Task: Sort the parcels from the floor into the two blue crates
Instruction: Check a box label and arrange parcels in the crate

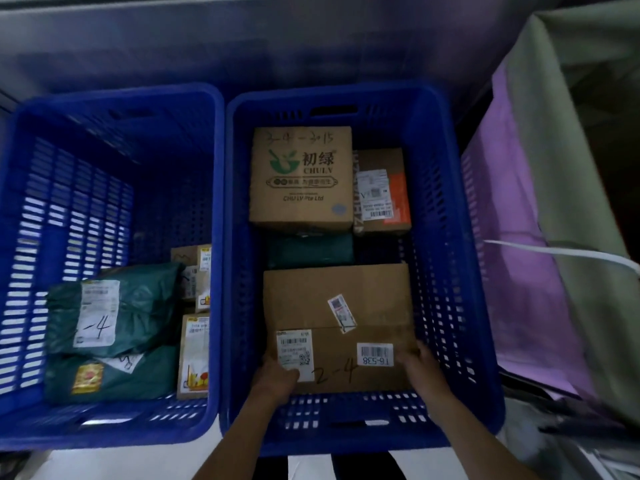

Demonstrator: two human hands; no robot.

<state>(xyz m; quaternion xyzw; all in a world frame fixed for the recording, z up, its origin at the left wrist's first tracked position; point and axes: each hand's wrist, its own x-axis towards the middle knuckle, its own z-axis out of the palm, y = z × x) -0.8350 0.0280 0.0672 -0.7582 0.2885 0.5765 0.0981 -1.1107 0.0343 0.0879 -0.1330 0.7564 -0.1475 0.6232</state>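
So the flat brown cardboard box (pixel 332 306) marked 2-4 is at the near end of the right blue slotted plastic crate (pixel 450 237). The left hand (pixel 277 377) and right hand (pixel 420 367) each have a grip clamped on a near corner of it. Green plastic mailer bags (pixel 145 306) lie in the left blue slotted plastic crate (pixel 69 202).

We're looking into a parcel sorting room, the back end of a courier depot by all signs. The left crate (pixel 114 98) and the right crate (pixel 450 202), both blue and slatted, are sitting side by side. They're holding labelled goods: a brown carton (pixel 332 306) wearing a barcode sticker (pixel 375 355) and a handwritten "2-4", a printed box (pixel 301 178), and green mailer bags (pixel 145 306) carrying shipping labels. A cloth-sided bin (pixel 571 168) is standing just beside them.
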